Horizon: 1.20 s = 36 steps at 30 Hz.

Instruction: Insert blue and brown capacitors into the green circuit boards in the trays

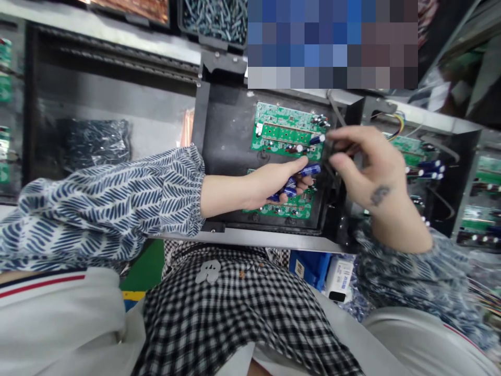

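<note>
Centre of frame, nearest: the left hand (270,183) is closed around a bunch of blue capacitors (309,169), their long axes pointing right and slightly up toward the right hand (364,164) just beside it. The right hand pinches a small dark part between thumb and fingertips; what it is cannot be told. Just beyond, upper centre, the green circuit board (287,130) lies flat in a black tray (227,136), closest to the right hand's fingertips.

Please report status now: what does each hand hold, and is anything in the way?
Left hand shut on blue capacitors. Right hand pinching something small and dark at upper green circuit board. Nothing between hands and board.
</note>
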Motion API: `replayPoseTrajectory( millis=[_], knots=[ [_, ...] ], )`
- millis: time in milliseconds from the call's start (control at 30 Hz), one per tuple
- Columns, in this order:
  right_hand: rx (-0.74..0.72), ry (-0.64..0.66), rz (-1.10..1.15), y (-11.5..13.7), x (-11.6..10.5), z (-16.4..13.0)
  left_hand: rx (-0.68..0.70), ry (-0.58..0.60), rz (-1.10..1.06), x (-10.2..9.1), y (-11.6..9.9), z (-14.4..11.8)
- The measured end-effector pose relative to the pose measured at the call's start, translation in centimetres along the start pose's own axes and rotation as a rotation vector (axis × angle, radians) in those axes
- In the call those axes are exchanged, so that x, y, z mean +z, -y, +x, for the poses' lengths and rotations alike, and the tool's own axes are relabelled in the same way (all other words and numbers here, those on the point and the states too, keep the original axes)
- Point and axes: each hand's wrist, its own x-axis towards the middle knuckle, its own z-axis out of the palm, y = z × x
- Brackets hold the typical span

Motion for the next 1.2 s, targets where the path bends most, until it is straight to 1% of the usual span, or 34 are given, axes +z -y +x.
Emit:
replayPoseTrajectory(
  millis=[67,100,133,200,267,333,400,467,633,700,800,967,1033,1067,1133,1200],
  knots=[
    [-0.065,0.076,0.162,0.7,-0.5,-0.9,0.019,-0.007,0.042,0.0,0.2,0.1],
    [-0.08,0.116,0.193,0.8,-0.7,-1.1,0.033,-0.008,0.071,0.0,0.3,0.1],
    [-0.079,0.121,0.181,0.6,-0.8,-1.2,0.049,-0.01,0.099,0.0,0.4,0.1],
    [-0.023,0.05,0.056,-0.3,-0.7,-1.1,0.069,-0.011,0.132,0.0,0.5,0.1],
    [0.062,0.002,-0.096,-1.5,-0.3,-0.7,0.062,-0.01,0.109,0.2,0.4,0.1],
    [0.15,0.014,-0.191,-2.3,0.3,-0.2,0.028,-0.027,0.071,0.4,0.2,0.1],
    [0.227,0.034,-0.233,-2.6,0.9,0.0,-0.016,-0.055,0.066,0.6,0.0,0.0],
    [0.267,0.028,-0.248,-2.5,1.3,0.2,-0.033,-0.072,0.09,0.6,0.0,0.1],
    [0.284,0.044,-0.269,-2.2,1.6,0.3,0.063,-0.031,0.214,0.1,0.4,0.1],
    [0.282,0.048,-0.283,-2.3,1.7,0.3,0.078,-0.016,0.251,0.0,0.4,0.0],
    [0.27,0.044,-0.319,-2.2,2.0,0.4,0.063,-0.002,0.249,0.0,0.3,-0.1],
    [0.239,0.046,-0.36,-0.7,1.7,0.2,0.075,-0.028,0.171,0.2,0.1,0.0],
    [0.181,0.014,-0.294,-0.1,1.2,-0.5,0.085,-0.023,0.146,0.2,0.1,0.1],
    [0.134,0.007,-0.223,0.2,0.9,-0.9,0.086,-0.014,0.14,0.1,0.1,0.1],
    [0.041,0.042,-0.05,0.3,0.5,-1.8,0.079,0.013,0.144,0.1,0.1,0.2],
    [0.009,0.105,0.056,0.0,0.2,-2.2,0.062,0.021,0.163,0.2,0.1,0.2]
  ],
)
